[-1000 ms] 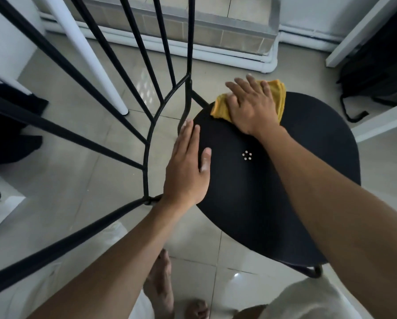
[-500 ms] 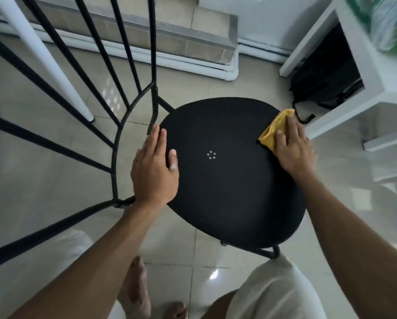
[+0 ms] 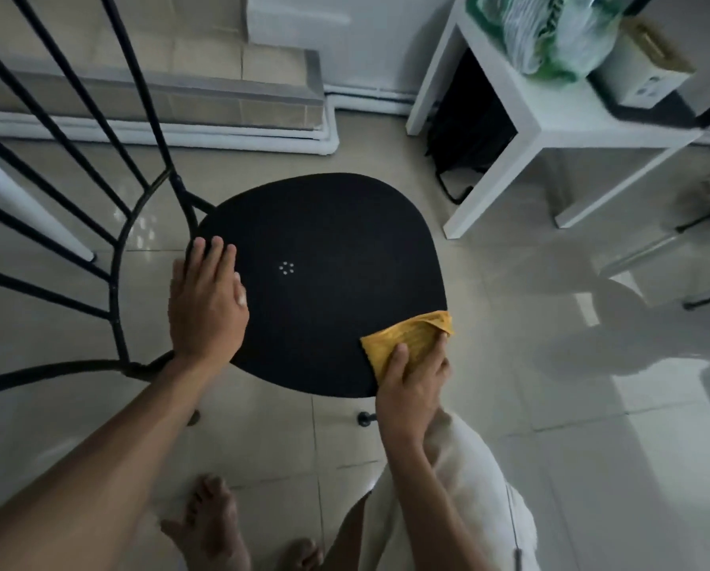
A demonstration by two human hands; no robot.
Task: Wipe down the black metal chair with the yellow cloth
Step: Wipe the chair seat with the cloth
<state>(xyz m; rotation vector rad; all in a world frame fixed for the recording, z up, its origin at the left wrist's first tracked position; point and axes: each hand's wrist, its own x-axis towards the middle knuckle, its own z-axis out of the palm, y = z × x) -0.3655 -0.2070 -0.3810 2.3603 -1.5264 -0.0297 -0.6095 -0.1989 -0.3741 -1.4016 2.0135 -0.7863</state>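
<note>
Now right hand (image 3: pixel 413 383) grip pressing yellow cloth (image 3: pixel 406 342) on chair seat (image 3: pixel 324 282) edge; left hand (image 3: pixel 205 307) flat, grip wide.

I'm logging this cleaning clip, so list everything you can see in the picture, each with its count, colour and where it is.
chair: one, black metal, centre of view, round seat with barred back at left
cloth: one, yellow, on the seat's near right edge
side table: one, white, upper right on the floor
plastic bag: one, green and white, on the side table
box: one, pale, on the side table beside the bag
dark bag: one, black, under the side table
floor: pale glossy tiles, all around
left hand: flat on the seat's left side
right hand: pressing the cloth to the seat
feet: two, bare, bottom edge
</note>
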